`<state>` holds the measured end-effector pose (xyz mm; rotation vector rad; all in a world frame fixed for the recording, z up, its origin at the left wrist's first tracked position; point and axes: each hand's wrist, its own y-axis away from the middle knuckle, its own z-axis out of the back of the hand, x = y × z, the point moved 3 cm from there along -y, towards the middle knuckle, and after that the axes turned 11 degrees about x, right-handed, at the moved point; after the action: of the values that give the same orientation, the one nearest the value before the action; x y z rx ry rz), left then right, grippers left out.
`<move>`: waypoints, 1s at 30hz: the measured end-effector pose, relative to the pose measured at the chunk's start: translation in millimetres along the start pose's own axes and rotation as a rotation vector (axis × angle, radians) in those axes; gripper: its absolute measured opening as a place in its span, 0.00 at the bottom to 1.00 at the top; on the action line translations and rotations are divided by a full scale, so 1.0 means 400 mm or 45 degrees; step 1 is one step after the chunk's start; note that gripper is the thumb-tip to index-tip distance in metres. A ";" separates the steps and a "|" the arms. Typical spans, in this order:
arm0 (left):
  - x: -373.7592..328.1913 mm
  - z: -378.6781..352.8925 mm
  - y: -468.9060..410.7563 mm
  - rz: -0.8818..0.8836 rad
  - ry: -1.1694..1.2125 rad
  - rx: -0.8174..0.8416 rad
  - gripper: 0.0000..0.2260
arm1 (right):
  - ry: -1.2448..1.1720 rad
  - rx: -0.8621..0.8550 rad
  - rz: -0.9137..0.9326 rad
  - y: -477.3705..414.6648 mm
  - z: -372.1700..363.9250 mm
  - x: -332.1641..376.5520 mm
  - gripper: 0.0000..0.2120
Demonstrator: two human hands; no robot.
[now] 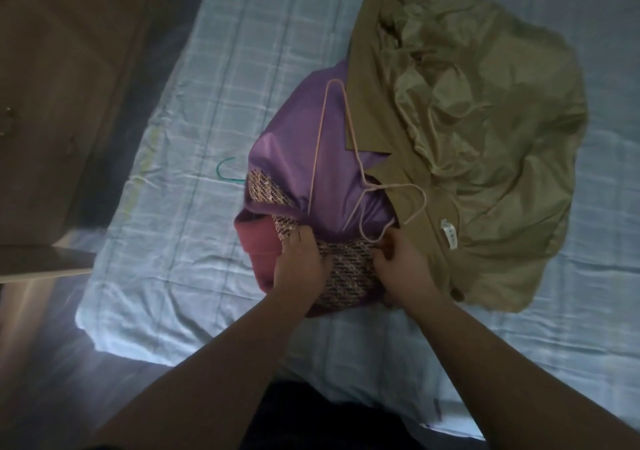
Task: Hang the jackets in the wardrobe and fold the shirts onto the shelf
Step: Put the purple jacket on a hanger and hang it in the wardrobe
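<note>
— The left hand (299,259) and the right hand (403,264): what do they have?

— Both are on the tweed jacket (349,276). The left hand's fingers curl over its near edge. The right hand pinches the cloth just beside the hook tip of the pink hanger (369,188); whether it also has the wire cannot be told.

— And the jacket itself?

— It lies on the bed (207,103), opened so that its purple lining (298,144) faces up, with the pink hanger resting loose on top. A red garment (259,241) lies under it, and a khaki jacket (502,172) spreads out touching its right side. A teal hook (225,169) pokes out at the left.

— So which step is this?

— Probably readying the tweed jacket for hanging; nothing is on the hanger yet.

— What does the next move need?

— Likely feeding the hanger's arms into the shoulders, lifting the jacket free of the red garment, then carrying it to the wooden doors (52,68) at left, which look like the wardrobe.
</note>
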<state>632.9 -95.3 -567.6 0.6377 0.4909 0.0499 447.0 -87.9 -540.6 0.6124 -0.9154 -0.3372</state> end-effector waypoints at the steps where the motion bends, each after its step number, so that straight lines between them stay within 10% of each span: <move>1: -0.008 -0.002 0.010 0.022 0.001 -0.034 0.27 | -0.146 -0.010 -0.016 -0.002 -0.006 0.004 0.09; 8: -0.049 -0.008 0.023 0.008 0.042 -0.185 0.21 | -0.758 -0.039 0.030 -0.001 -0.030 0.020 0.13; 18: -0.014 -0.013 -0.003 -0.040 0.310 -0.075 0.13 | -0.402 -0.130 0.071 0.004 -0.037 0.001 0.12; 24: 0.003 -0.014 0.023 -0.093 0.353 -0.206 0.20 | -1.413 -0.022 -0.199 -0.026 -0.067 0.048 0.07; 30: -0.016 0.008 0.017 -0.072 0.320 -0.218 0.23 | -1.298 -0.036 -0.257 -0.036 -0.043 0.079 0.08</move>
<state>629.3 -93.0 -558.5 0.4511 0.7391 0.1183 478.9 -109.5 -537.4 0.4923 -1.8188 -0.8834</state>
